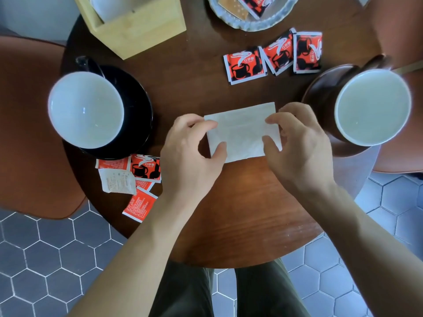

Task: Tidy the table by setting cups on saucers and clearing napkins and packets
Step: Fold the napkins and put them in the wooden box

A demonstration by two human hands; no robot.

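Note:
A folded white napkin [242,131] lies flat in the middle of the round wooden table [240,213]. My left hand [190,152] pinches its left edge and my right hand [297,145] pinches its right edge. A black cup with a white inside [85,109] stands on a black saucer [139,115] at the left. A brown cup [373,107] stands on a brown saucer [318,94] at the right. Three red sugar packets [272,57] lie beyond the napkin. More red packets [142,177] and a crumpled receipt [117,181] lie at the near left.
A wooden box [137,26] stands at the back left. A grey scalloped plate [249,21] with packets sits at the back. Brown chairs [29,133] flank the table on both sides. Hexagon-tiled floor lies below.

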